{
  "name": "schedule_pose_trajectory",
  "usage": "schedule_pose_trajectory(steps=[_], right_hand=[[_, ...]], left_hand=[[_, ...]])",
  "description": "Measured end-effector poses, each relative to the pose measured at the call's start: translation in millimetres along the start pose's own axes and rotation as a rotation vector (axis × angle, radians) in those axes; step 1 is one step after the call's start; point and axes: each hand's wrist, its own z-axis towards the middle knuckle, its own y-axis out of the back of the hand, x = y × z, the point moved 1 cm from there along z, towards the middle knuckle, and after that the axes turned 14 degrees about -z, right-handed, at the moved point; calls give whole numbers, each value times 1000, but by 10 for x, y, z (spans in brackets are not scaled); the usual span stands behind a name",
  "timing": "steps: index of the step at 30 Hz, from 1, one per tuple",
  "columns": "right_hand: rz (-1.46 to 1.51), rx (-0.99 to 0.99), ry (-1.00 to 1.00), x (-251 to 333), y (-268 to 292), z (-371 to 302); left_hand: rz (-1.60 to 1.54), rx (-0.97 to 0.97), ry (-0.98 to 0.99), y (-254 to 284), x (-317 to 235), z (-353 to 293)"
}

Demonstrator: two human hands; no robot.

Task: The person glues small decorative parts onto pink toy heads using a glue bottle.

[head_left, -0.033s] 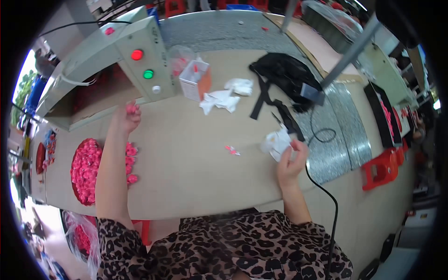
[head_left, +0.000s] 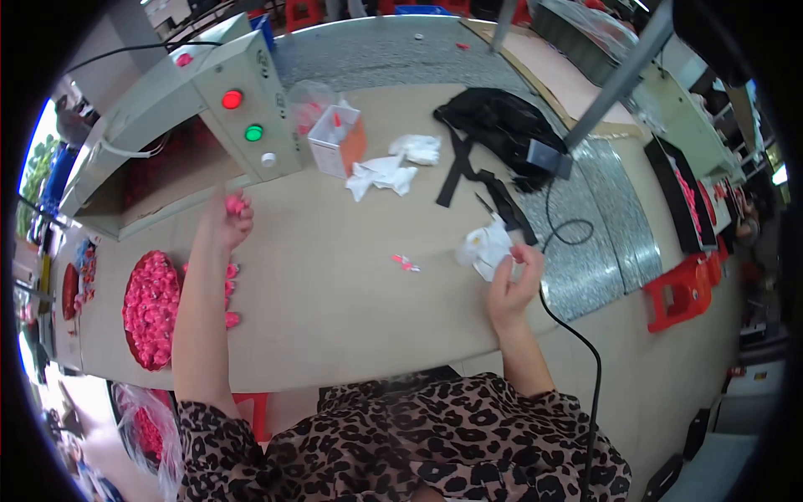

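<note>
One pink piece (head_left: 235, 203) sits in the closed left hand (head_left: 240, 221), near the pale machine (head_left: 222, 74). The right hand (head_left: 516, 290), thumb and forefinger apart, is beside crumpled white material (head_left: 488, 250). On the worktop (head_left: 335, 293), a red tray (head_left: 133, 346) is heaped with similar pieces (head_left: 155, 305); a carton (head_left: 329, 157) holds something orange-red (head_left: 338, 121).

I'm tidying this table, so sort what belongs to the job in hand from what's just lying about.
Seemingly in use:
pink piece in the left hand
pink pieces heaped at left
machine with red and green buttons, by that hand
crumpled white wad at the right hand

Apparently just lying about:
black strapped bag
open white-and-orange box
crumpled white pieces near it
</note>
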Motion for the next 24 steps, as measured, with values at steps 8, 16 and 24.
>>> schedule_pose_trajectory(steps=[8, 16, 24], right_hand=[[320, 458, -293, 221, 58, 56], [-16, 504, -5, 75, -87, -19], [606, 353, -223, 308, -5, -30]], left_hand=[[78, 270, 402, 158, 1447, -870], [70, 541, 282, 225, 1872, -1230], [199, 576, -81, 423, 2021, -1169]])
